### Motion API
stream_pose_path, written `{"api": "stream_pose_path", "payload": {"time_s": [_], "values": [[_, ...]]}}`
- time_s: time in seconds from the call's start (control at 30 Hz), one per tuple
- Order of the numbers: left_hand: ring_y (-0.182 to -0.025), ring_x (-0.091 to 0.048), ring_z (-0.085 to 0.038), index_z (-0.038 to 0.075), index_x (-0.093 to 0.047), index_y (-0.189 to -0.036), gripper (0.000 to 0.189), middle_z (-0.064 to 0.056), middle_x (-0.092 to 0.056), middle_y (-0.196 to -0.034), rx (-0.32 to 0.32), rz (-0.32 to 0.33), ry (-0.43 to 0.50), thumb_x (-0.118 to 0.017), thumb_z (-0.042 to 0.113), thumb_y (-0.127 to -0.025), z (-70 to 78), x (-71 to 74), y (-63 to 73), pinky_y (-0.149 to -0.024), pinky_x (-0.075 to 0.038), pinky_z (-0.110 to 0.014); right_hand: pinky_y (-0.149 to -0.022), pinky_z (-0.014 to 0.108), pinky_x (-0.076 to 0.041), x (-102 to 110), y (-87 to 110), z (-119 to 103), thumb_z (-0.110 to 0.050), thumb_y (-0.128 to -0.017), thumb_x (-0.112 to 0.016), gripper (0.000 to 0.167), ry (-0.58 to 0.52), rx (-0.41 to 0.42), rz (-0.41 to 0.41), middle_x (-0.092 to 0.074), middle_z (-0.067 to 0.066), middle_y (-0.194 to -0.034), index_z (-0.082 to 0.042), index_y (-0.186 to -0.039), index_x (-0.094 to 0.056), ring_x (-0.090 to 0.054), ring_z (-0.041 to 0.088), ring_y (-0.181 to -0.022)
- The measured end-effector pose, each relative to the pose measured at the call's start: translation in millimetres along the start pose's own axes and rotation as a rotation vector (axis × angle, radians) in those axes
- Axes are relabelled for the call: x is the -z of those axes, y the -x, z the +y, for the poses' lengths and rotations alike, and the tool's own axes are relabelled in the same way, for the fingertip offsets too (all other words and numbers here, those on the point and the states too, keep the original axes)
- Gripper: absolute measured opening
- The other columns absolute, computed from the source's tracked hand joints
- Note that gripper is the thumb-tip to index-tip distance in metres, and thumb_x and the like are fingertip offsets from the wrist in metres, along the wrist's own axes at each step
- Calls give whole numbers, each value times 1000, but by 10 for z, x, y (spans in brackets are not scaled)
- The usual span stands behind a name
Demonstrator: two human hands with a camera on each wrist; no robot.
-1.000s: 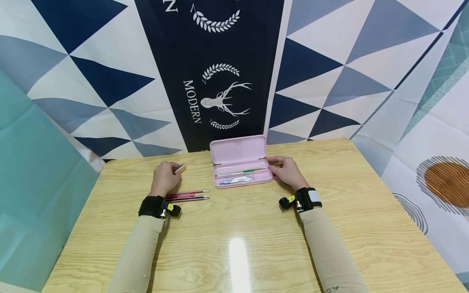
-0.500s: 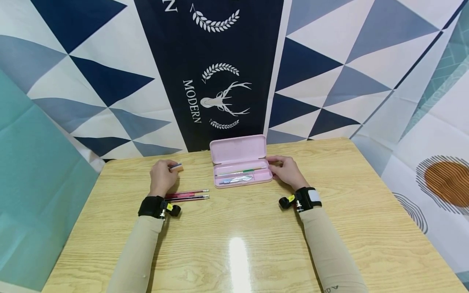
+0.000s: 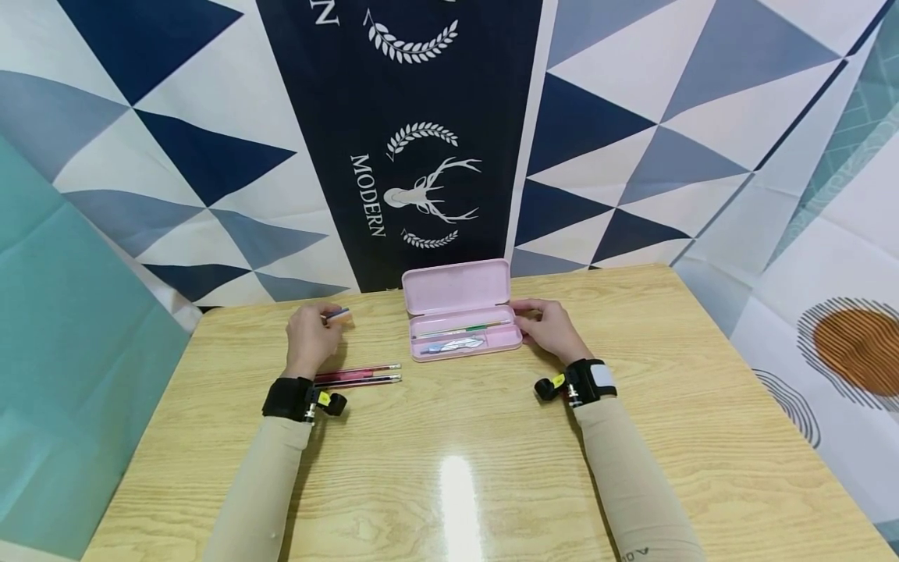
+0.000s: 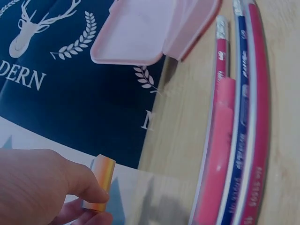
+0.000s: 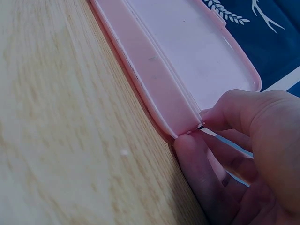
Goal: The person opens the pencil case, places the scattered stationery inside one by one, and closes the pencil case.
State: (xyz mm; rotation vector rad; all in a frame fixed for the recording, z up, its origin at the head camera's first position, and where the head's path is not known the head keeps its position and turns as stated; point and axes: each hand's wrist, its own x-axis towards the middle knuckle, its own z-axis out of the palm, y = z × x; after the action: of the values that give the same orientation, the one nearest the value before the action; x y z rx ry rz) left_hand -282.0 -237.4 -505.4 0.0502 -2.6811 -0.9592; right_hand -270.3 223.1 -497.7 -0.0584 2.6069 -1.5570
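Note:
My left hand (image 3: 309, 337) pinches a small eraser (image 4: 104, 180) between thumb and fingers, above the left back of the table. The block shows orange and white in the left wrist view and a dark blue face in the head view. An open pink pencil case (image 3: 456, 282) stands at the table's back edge, its lid tilted up. Inside its tray lie a slim green-and-white pencil or brush (image 3: 477, 326) and a pale, patterned item (image 3: 460, 343). My right hand (image 3: 551, 329) grips the case's right end, thumb at the rim and fingers against the outside (image 5: 197, 161).
Several pencils (image 3: 365, 380) and a pink pen-like item (image 4: 219, 159) lie side by side near my left wrist, partly hidden by it in the head view. A patterned cloth backdrop (image 3: 435, 117) rises right behind the table (image 3: 393, 468).
My left hand has shifted slightly left and back, and the eraser has turned in its fingers, its blue side now facing up. The right hand and the case stay put.

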Motion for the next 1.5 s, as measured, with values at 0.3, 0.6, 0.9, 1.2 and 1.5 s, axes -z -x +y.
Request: {"api": "stream_pose_path", "payload": {"time_s": [0.3,0.6,0.9,1.2,1.5], "values": [[-104,-74,-45,-4,-80,-128,30,-30,-78,-121,-17,-28,-5,-68,0,-100,563,332,244,-90,-56,-54,-69,19,-59,-2,9,1,-14,-112,-69,40,9,3,1,-71,28,-140,-4,-150,-71,-67,16,-90],[-110,-70,-44,-3,-80,-129,30,-28,-73,-121,-13,-33,27,-69,2,-101,509,317,187,-100,-54,-55,-69,19,-59,3,9,-8,-15,-112,-69,40,3,4,-2,-71,28,-140,-5,-150,-71,-67,15,-88],[-116,-68,-50,-7,-78,-131,32,-33,-71,-124,-4,-35,-25,-67,-3,-101,723,409,279,-109,-49,-62,-69,19,-59,15,8,-3,-14,-112,-69,39,7,-1,-5,-71,26,-142,-6,-150,-71,-67,18,-91],[-96,-73,-42,-5,-82,-118,26,-28,-79,-112,-92,9,11,-70,-3,-96,626,268,281,-90,-56,-54,-70,19,-60,7,17,-7,-14,-112,-68,40,9,-9,-3,-71,27,-141,-6,-151,-71,-68,17,-90],[-110,-72,-46,-7,-79,-127,27,-31,-75,-123,-44,-60,-31,-69,-2,-103,755,198,367,-97,-56,-57,-69,19,-60,5,-1,-8,-12,-111,-68,39,10,13,0,-71,27,-141,-4,-149,-71,-66,16,-92]]}}
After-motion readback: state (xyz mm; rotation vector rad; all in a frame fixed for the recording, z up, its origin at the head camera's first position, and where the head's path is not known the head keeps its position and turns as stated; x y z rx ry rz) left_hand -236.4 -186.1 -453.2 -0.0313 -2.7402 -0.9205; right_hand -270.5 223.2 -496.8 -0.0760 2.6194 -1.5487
